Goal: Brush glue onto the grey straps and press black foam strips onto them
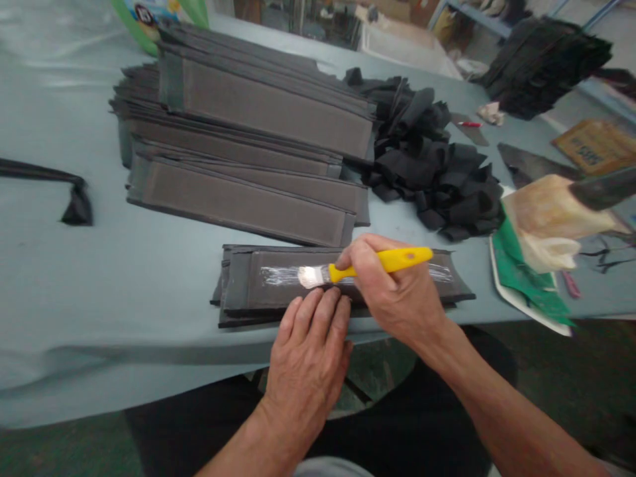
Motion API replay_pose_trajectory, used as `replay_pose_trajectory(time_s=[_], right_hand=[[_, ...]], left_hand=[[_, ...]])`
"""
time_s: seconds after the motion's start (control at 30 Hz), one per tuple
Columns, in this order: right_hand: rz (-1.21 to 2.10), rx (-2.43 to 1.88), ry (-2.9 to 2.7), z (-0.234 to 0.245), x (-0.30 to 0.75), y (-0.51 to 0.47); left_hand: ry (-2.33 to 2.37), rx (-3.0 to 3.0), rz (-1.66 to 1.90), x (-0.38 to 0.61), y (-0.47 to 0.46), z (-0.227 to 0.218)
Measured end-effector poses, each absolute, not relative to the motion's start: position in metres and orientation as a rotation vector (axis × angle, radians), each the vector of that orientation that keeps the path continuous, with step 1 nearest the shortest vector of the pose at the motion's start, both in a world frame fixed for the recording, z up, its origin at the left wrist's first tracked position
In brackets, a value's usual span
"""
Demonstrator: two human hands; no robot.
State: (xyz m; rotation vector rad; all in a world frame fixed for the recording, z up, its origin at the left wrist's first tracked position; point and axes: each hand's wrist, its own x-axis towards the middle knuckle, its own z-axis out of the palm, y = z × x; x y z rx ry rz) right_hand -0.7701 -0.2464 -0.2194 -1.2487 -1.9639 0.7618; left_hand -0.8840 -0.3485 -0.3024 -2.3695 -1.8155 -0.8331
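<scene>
My right hand (392, 288) grips a yellow-handled brush (382, 263), its pale bristles resting on a shiny wet streak across a dark grey strip (278, 281). That strip tops a small stack at the table's near edge. My left hand (311, 351) lies flat with fingers together, pressing the strip's near edge just below the bristles.
Large stacks of similar grey strips (248, 146) fill the table's middle. A heap of black fabric pieces (432, 165) lies to the right. A glue-stained container (551, 215) sits on a green and white tray (527, 291) at far right. A black strap (59, 185) lies at left.
</scene>
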Motion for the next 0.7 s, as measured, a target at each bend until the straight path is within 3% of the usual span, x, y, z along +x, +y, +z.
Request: replay_pose_trajectory(time_s=[0.27,0.6,0.7], right_hand=[[0.23,-1.735,-1.98,-0.2,-0.659,-0.247],[0.063,-1.862,-1.943,-0.194,-0.628,-0.235],[0.149,-1.791,-1.963,-0.196,-0.647,-0.238]], left_hand=[[-1.725,-2.388,-0.832,-0.886,-0.344,-0.302],[-1.55,-2.394,-0.704,-0.892,-0.342,-0.304],[-1.55,-2.381,-0.706,-0.891,-0.34,-0.304]])
